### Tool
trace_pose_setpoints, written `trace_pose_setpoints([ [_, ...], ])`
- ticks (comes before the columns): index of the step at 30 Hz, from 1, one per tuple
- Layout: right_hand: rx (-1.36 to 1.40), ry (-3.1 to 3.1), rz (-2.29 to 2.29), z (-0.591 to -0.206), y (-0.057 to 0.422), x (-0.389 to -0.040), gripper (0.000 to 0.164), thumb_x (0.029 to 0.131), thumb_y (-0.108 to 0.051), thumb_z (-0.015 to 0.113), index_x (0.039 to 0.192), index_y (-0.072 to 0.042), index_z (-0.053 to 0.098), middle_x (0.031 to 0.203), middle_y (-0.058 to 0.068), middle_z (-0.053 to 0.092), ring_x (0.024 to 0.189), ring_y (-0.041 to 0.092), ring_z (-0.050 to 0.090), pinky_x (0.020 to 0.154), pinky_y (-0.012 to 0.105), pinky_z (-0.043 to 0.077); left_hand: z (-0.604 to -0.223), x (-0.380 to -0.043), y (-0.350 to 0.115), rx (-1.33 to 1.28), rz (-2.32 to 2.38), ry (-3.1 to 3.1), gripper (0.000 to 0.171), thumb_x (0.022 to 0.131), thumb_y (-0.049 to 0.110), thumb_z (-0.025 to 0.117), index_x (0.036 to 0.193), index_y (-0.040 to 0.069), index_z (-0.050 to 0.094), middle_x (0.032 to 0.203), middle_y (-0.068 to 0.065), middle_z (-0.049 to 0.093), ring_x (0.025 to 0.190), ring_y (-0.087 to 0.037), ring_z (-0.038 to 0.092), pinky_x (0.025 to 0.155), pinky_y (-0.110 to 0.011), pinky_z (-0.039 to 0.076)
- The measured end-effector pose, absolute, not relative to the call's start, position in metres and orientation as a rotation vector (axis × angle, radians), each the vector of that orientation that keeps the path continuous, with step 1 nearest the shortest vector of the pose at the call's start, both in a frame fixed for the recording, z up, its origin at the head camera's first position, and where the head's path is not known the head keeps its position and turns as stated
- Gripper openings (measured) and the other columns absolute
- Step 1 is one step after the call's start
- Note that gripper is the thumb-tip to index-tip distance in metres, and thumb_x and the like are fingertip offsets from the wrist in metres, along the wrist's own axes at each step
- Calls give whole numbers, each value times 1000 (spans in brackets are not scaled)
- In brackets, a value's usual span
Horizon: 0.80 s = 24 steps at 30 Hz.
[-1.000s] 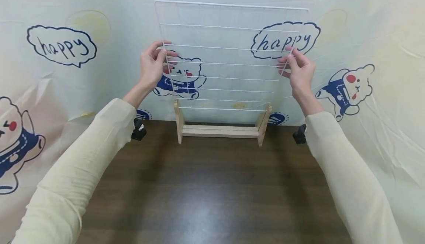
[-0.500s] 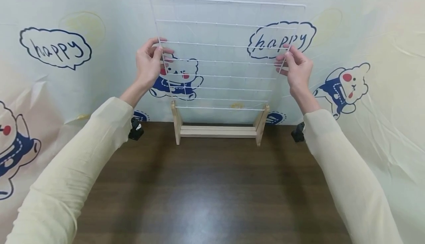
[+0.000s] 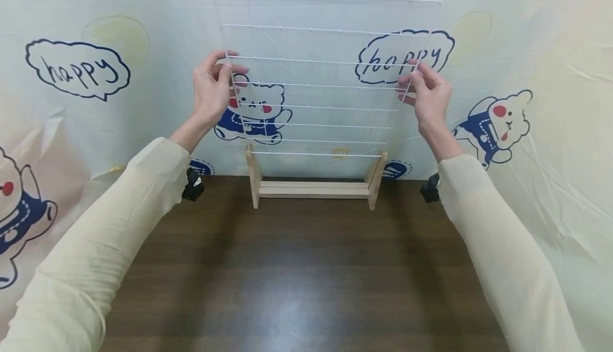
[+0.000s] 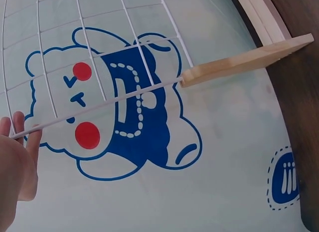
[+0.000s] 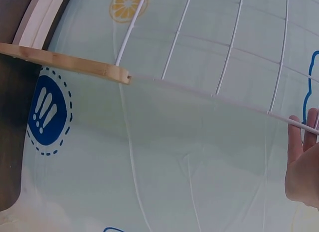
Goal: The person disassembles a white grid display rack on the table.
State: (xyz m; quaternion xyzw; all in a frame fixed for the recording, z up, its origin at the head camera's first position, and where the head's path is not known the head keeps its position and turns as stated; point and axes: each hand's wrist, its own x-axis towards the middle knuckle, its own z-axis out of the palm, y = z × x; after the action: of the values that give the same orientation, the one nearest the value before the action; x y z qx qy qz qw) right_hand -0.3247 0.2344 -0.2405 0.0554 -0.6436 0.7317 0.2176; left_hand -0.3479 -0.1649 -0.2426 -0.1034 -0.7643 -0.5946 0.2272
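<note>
pinching a white wire grid (image 3: 308,85) by its two side rods, we hold it up between our left hand (image 3: 212,88) and our right hand (image 3: 431,91). the fingers (image 3: 239,70) of both are nearly closed on the thin rods, thumb on our side, the others behind, some spread and showing past the wires. the grid is rectangular and plain: long straight crossbars run from one hand's side to the other, with finer, fainter wires crossing them. its top edge rises above our fingers, a little higher toward the left ones. well below our fingers, its lower corners reach the tops of the end pieces (image 4: 239,64) of a pale wooden stand (image 3: 313,190); we cannot tell how firmly they sit. the stand is on the dark brown tabletop (image 3: 306,267), below and between the hands. beyond our fingers hangs a pale cloth (image 3: 163,91) printed with bears (image 3: 483,131); one shows through the wires beside the left fingers.
</note>
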Motion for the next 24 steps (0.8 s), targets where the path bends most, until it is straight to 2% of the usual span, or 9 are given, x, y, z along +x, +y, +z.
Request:
trace_pose_setpoints([
  [13,157,-1791,2021,-234,233,-325,24,98,-10,57,118,-9,69,94,13,71,90,26,69,81,38,54,-234,-343,-166,-267,-1707,-2070,28,102,12,46,126,15,61,109,-8,71,84,-22,70,67,-24,56],
  [24,141,-1800,2029,-231,239,-326,25,97,-12,58,120,-9,68,96,12,71,92,25,69,79,34,56,-218,-326,-160,-255,-1711,-2100,29,102,12,47,126,16,61,111,-8,70,86,-20,70,74,-26,57],
])
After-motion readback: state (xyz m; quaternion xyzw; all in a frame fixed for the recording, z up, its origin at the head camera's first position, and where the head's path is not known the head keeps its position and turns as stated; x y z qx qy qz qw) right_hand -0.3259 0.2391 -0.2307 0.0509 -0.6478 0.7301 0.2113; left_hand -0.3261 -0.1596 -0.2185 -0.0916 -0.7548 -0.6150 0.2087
